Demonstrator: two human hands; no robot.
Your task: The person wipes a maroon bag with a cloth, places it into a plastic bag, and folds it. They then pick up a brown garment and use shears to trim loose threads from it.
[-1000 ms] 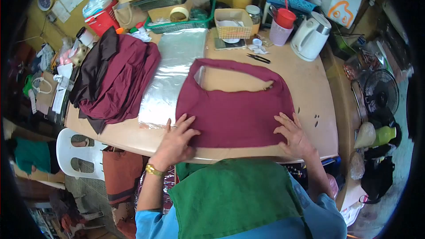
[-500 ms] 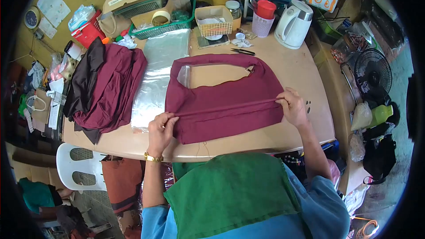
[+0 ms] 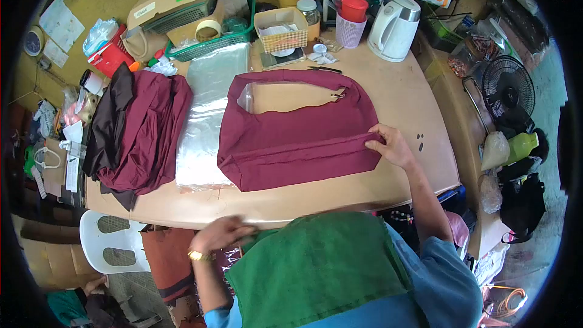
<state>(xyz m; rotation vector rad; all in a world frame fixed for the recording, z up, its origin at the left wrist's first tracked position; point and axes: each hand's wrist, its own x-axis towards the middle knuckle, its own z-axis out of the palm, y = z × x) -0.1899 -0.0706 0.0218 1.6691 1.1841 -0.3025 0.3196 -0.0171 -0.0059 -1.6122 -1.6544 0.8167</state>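
A maroon fabric bag (image 3: pixel 291 140) lies flat on the table (image 3: pixel 413 109), its wide strap looped toward the far side and a fold running across its body. My right hand (image 3: pixel 392 146) pinches the bag's right edge at the end of that fold. Off the bag, near the front edge of the table, my left hand (image 3: pixel 223 234) is blurred by motion, so its fingers are unclear. Clear plastic sheets (image 3: pixel 209 115) lie left of the bag, beside a pile of maroon and dark cloth (image 3: pixel 149 127).
Small black snips (image 3: pixel 325 69) lie beyond the strap. Along the back stand a woven basket (image 3: pixel 282 37), a green basket (image 3: pixel 209 48), a lilac cup (image 3: pixel 350 31) and a white kettle (image 3: pixel 395 27). A white chair (image 3: pixel 115 240) is at lower left.
My left hand has let go of the bag's left side and moved down toward my body. My right hand still holds the right edge. The whole view has shifted slightly.
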